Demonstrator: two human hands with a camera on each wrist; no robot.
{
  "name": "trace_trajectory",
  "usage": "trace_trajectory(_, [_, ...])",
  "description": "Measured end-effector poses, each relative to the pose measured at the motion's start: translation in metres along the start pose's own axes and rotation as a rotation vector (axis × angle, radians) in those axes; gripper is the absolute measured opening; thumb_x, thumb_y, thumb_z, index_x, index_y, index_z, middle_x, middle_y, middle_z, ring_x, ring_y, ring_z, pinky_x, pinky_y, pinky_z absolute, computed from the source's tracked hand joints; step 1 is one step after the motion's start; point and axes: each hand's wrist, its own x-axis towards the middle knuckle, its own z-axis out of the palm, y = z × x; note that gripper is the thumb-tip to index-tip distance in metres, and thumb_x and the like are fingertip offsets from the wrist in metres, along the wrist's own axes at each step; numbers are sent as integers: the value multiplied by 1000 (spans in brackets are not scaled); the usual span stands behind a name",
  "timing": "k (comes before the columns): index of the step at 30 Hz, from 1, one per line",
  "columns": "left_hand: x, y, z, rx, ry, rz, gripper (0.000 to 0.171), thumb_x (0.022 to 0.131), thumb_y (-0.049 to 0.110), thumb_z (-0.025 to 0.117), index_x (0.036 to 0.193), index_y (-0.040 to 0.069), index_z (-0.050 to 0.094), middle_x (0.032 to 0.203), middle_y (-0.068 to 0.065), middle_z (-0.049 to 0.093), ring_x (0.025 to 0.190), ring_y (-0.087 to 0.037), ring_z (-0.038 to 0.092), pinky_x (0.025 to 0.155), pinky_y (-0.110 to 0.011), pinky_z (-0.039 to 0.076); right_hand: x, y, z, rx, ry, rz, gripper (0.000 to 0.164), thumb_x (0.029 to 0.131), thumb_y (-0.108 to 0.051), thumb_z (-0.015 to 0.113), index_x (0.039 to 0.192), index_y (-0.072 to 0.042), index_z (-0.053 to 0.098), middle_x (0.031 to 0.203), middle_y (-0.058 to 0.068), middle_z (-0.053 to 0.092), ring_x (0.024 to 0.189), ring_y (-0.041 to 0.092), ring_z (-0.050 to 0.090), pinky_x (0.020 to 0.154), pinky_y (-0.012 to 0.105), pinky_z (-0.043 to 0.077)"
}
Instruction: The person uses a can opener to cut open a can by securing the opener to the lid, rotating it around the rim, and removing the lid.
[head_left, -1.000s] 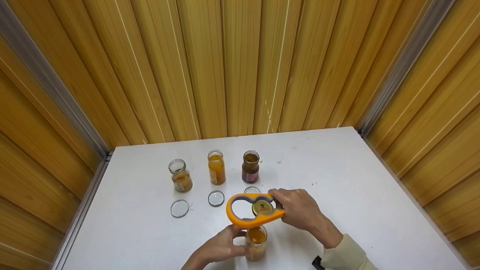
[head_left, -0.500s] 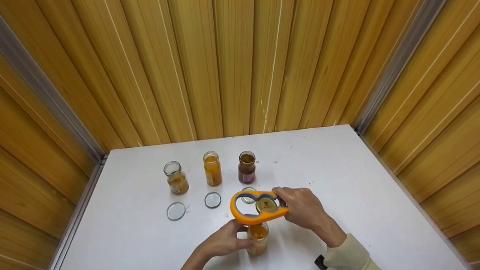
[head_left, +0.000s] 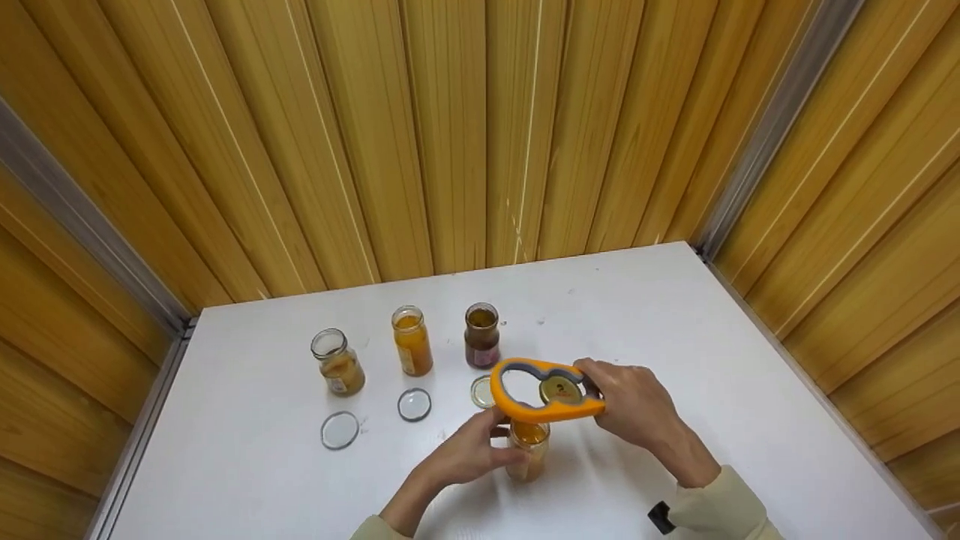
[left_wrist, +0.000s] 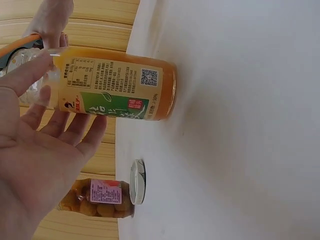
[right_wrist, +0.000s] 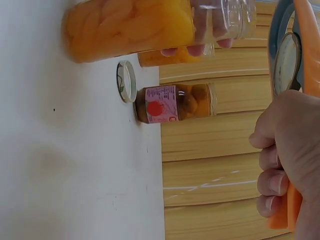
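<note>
My left hand (head_left: 466, 451) grips a glass jar of orange fruit (left_wrist: 112, 87), thumb and fingers around its upper part. The jar has no lid on and stands upright at the table's front; a green and cream label shows in the left wrist view. In my right hand (head_left: 634, 397) is the handle of an orange jar opener (head_left: 517, 411) with grey lining. A gold lid (head_left: 559, 389) sits inside the opener's inner ring. The opener is raised over the jar's mouth and overlaps it in the head view.
Behind stand three unlidded jars: a pale fruit jar (head_left: 339, 367), an orange fruit jar (head_left: 412, 349) and a brown jar (head_left: 481, 341) with a pink label. Before them lie a left lid (head_left: 340, 430), a middle lid (head_left: 414, 404) and a right lid (head_left: 481, 391). Wood-patterned walls (head_left: 450, 150) enclose the white table (head_left: 247, 465).
The head view has shifted, so the back jars sit further left in it. My right hand has carried the opener and lid rightward; the left hand and jar have moved slightly right and away.
</note>
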Motion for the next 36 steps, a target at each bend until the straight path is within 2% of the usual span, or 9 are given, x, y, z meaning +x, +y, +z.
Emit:
trace_trajectory(3, [10,1,1,19,43,15,52,79,18,73,124,30,51,115,14,57,108,-7,52,96,-31,40,-4,7,-6,-15,5,24,36,70,-3,65,101,-22,58,67,-15,53,52,2,40,48,19,39])
trace_trajectory(9, [31,3,6,54,140,0,48,79,16,74,119,32,53,110,16,58,107,-6,52,95,-31,41,-13,21,-15,-40,23,59,38,69,-2,66,103,-19,59,70,-13,55,52,4,40,48,19,38])
trace_trajectory(13, [45,7,10,77,203,25,46,79,14,73,118,29,54,109,14,58,106,-7,52,94,-32,42,-19,29,-19,-51,20,89,40,68,-3,67,104,-18,60,73,-12,58,53,4,42,49,20,39])
trace_trajectory(21, [76,7,13,142,338,71,46,84,20,70,126,22,52,119,6,57,108,-9,52,90,-29,45,-25,38,-22,-82,31,95,40,66,-3,68,101,-19,59,70,-12,56,51,4,43,47,21,39])
trace_trajectory(29, [109,5,16,196,506,-13,49,79,16,74,124,21,54,118,6,56,107,-12,53,87,-29,46,-33,46,-28,-74,24,140,43,66,-2,69,105,-17,60,69,-12,55,50,5,41,47,21,38])
trace_trajectory(36, [138,8,23,261,638,-8,58,73,27,80,125,20,55,120,4,58,108,-16,51,95,-35,41,-40,52,-33,-70,21,177,44,66,-3,70,107,-17,60,77,-7,63,53,6,45,49,22,42])
